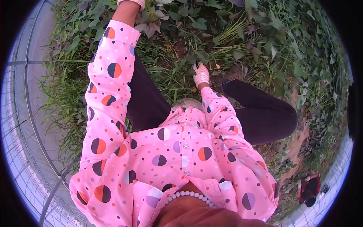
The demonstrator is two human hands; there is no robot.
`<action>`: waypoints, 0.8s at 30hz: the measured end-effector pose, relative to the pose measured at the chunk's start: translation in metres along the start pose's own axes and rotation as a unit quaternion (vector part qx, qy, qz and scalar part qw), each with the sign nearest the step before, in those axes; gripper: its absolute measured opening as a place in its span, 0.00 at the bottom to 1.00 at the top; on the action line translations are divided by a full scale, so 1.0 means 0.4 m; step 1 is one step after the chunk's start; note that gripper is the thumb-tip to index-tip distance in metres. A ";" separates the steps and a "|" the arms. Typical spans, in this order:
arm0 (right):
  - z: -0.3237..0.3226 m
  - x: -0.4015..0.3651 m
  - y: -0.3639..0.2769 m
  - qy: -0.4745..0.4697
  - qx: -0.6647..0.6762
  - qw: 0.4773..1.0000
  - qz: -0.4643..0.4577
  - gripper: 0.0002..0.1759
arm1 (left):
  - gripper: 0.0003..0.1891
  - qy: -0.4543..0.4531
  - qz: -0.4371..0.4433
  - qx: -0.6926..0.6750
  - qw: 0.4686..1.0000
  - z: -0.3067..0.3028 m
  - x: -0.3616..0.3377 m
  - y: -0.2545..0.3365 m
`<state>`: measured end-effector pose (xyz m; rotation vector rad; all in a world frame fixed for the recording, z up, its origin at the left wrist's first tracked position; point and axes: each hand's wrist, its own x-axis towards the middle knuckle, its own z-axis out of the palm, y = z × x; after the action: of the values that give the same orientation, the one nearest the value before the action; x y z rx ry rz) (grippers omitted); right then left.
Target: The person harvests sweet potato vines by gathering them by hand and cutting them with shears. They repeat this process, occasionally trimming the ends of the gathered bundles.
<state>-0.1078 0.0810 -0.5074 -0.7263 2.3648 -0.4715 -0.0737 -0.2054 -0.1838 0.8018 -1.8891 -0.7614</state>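
My right hand (201, 75), in a pale striped glove, is low among the green grass and weeds (177, 77) between my legs. Its fingers look curled near the stems; what they hold, if anything, is too small to make out. My left hand (131, 2) reaches far forward to the top edge, where only the glove's cuff and a bit of the palm side show. Its fingers are out of view. Broad-leaved vines (198, 23), some purplish, grow beside and ahead of both hands.
My dark-trousered knees (264, 113) are bent on either side of the weeds, with a shoe (236, 73) near my right hand. A metal-framed sheet wall (26, 62) runs along the left. Another person (310, 189) is behind at the lower right, near a bare soil strip (297, 151).
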 end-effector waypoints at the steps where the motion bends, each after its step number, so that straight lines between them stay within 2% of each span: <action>1: -0.012 0.008 0.002 0.050 0.024 0.998 -0.036 0.20 | 0.20 0.008 0.025 0.015 1.000 -0.003 -0.003 0.006; 2: 0.012 0.062 0.034 0.063 0.045 0.996 0.051 0.22 | 0.20 0.009 0.025 0.016 1.000 -0.003 -0.005 0.008; 4: 0.028 0.101 0.124 0.043 0.176 0.964 0.194 0.25 | 0.19 0.002 -0.011 0.011 1.000 -0.003 -0.008 0.009; 6: 0.111 0.115 0.275 -0.039 0.050 0.982 0.176 0.29 | 0.19 -0.009 0.004 0.028 1.000 0.000 -0.005 0.001; 7: 0.040 0.019 0.187 0.017 0.029 0.986 0.162 0.32 | 0.19 -0.015 0.015 0.044 0.999 0.003 -0.005 -0.003; 8: 0.068 0.037 0.202 -0.058 0.008 0.976 0.208 0.33 | 0.19 -0.015 0.013 0.041 0.999 0.008 -0.003 -0.009; 10: 0.130 0.055 0.198 -0.094 0.015 0.976 0.196 0.34 | 0.19 -0.034 0.029 0.012 0.999 0.013 -0.003 -0.018; 11: 0.197 0.086 0.226 -0.050 0.019 0.983 0.177 0.34 | 0.19 -0.035 0.029 0.011 0.999 0.015 -0.006 -0.016; 14: 0.162 0.096 0.198 -0.062 0.090 0.969 0.223 0.34 | 0.20 -0.030 0.058 0.027 0.997 0.012 -0.016 -0.013; 15: 0.165 0.104 0.206 -0.036 0.087 0.977 0.192 0.35 | 0.20 -0.013 0.117 0.130 0.985 0.008 -0.017 -0.011; 16: 0.136 0.111 0.201 -0.042 0.096 0.964 0.244 0.34 | 0.20 0.006 0.176 0.228 0.958 0.011 -0.016 -0.007; 17: 0.154 0.147 0.216 -0.013 0.098 0.973 0.207 0.32 | 0.21 -0.005 0.120 0.132 0.984 0.018 -0.025 -0.004; 18: 0.183 0.198 0.239 0.014 0.099 0.980 0.171 0.31 | 0.21 -0.006 0.122 0.130 0.984 0.014 -0.027 0.012; 20: 0.125 0.195 0.122 0.062 0.151 0.979 0.123 0.30 | 0.21 -0.092 -0.043 0.019 0.995 0.011 -0.038 0.042; 21: 0.126 0.209 0.091 0.028 0.033 0.999 0.025 0.30 | 0.21 -0.066 0.031 0.119 0.990 0.013 -0.034 0.030; 22: 0.134 0.232 0.068 -0.007 -0.085 0.994 -0.074 0.30 | 0.21 -0.068 0.034 0.116 0.990 0.017 -0.036 0.025; 23: 0.151 0.243 0.043 -0.043 0.006 0.999 -0.003 0.30 | 0.21 -0.053 0.069 0.137 0.987 0.022 -0.039 0.020; 24: 0.159 0.232 0.018 -0.074 0.039 0.993 0.079 0.30 | 0.21 -0.038 0.104 0.160 0.981 0.024 -0.039 0.015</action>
<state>-0.1311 0.0215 -0.6003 -0.5147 2.2303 -0.4238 -0.0780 -0.1882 -0.1908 0.7626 -2.1569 -0.3673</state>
